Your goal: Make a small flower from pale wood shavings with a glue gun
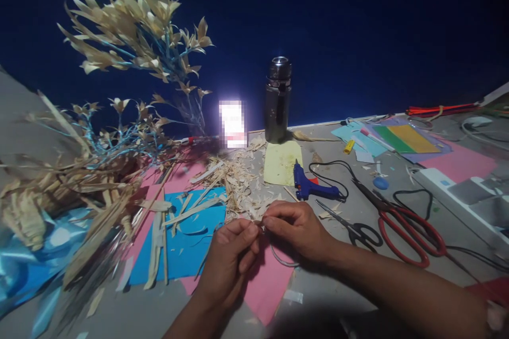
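My left hand (234,251) and my right hand (299,228) meet at the middle of the table, thumbs and fingertips pinched close together. What sits between the fingertips is too small to make out. Below my right hand curves a thin grey wire (280,260); where it leads is hidden by the hands. Pink paper (270,291) lies under them. Just beyond are pale husk scraps (238,183). A blue glue gun (314,186) with a red trigger lies past my right hand, and small black-handled scissors (350,226) are beside it.
Large red-handled scissors (413,233) lie to the right. A dark flask (277,100) stands at the back near a bright pixelated rectangle (233,123). Dried husk flowers (151,32) rise at left, above husk bundles (71,196) and a blue sheet (183,249). Coloured sheets (413,137) lie far right.
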Demonstrator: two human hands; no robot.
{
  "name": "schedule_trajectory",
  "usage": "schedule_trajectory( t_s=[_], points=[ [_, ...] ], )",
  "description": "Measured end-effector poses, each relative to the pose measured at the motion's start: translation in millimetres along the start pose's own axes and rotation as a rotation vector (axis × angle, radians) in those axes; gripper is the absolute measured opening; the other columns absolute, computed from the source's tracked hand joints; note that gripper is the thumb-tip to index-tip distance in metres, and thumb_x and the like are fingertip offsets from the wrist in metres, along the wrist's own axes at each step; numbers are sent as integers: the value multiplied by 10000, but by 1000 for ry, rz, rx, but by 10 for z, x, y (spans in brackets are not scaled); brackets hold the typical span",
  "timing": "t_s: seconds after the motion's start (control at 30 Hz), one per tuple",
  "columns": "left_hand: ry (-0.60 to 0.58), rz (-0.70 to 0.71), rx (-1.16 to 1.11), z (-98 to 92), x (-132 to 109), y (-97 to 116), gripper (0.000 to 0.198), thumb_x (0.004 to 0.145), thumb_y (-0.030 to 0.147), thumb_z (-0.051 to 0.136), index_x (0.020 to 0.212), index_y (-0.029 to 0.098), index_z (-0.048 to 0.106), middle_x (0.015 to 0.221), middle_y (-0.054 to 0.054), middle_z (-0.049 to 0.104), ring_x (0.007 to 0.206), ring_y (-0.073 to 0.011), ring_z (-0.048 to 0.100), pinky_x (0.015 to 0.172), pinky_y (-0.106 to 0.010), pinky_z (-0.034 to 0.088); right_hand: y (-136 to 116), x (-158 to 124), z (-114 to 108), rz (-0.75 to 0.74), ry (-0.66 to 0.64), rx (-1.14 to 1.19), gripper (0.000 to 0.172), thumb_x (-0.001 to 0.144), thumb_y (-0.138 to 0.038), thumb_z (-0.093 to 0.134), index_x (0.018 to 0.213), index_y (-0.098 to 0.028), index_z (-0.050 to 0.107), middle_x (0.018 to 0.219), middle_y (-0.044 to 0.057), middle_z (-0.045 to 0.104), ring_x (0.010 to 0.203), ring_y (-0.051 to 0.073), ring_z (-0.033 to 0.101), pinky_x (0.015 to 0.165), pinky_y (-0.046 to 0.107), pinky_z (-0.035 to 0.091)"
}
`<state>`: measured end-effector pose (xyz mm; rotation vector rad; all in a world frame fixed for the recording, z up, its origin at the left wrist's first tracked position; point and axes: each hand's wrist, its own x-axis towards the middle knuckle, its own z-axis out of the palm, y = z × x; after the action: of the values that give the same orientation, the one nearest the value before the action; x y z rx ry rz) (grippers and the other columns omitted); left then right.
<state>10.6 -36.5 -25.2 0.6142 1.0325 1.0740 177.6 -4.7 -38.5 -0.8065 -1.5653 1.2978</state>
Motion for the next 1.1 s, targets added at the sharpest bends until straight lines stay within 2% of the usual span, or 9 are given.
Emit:
schedule_trajectory(
  t_s=[0.27,0.4,0.53,0.63,0.73,0.83,0.9,1.0,1.1],
  points=[
    [73,49,106,-32,-16,-31,411,709,445,856,541,134,645,386,42,472,325,-24,298,391,-171,185,-6,11,29,-114,27,-106,298,963,-380,644,786,-171,761,752,54,705,707,162,636,667,282,505],
    [108,53,119,11,-20,-10,431,623,469,899,517,136,647,397,22,509,321,-33,314,369,-177,179,9,-12,38,-250,78,-185,246,969,-316,634,825,-174,774,762,70,716,703,170,650,642,289,520],
    [114,47,142,-18,-32,-59,382,656,412,881,523,131,659,352,38,455,325,-33,295,381,-179,193,-40,-43,37,-436,81,-316,233,986,-253,602,842,-181,770,756,75,710,698,172,641,639,296,507],
    [126,78,116,-78,-63,-116,273,675,321,873,589,136,691,420,31,512,388,-57,383,419,-184,283,-106,-55,22,-553,41,-396,210,983,-214,596,847,-179,752,754,72,697,695,172,611,667,313,490],
    [170,140,115,-113,-104,-99,206,659,241,882,814,167,769,611,7,648,480,-86,501,482,-201,397,-155,-56,4,-624,22,-420,158,969,-185,604,885,-162,735,771,84,694,694,177,587,677,327,478],
    [176,174,157,-102,-132,-8,416,632,197,889,1036,211,788,854,-52,737,612,-144,617,532,-236,476,-170,-55,-6,-640,0,-403,144,970,-183,600,913,-167,731,779,81,696,691,177,590,682,330,481],
    [128,226,180,-82,-137,54,311,612,172,892,911,195,809,909,-70,731,718,-183,652,552,-240,492,-161,-57,-2,-634,-8,-366,149,972,-191,599,910,-166,732,776,81,696,697,177,600,692,330,489],
    [62,282,177,-60,-123,89,137,610,158,884,656,167,756,818,-45,689,730,-172,628,561,-227,482,-127,-63,19,-570,3,-278,161,970,-193,608,879,-160,737,768,81,697,706,173,616,678,311,499],
    [101,253,132,-68,-90,47,165,624,196,884,673,168,729,765,-13,671,628,-131,578,546,-229,467,-95,-62,46,-448,32,-204,159,964,-197,620,868,-167,743,773,67,696,701,158,628,630,271,494]
  ],
)
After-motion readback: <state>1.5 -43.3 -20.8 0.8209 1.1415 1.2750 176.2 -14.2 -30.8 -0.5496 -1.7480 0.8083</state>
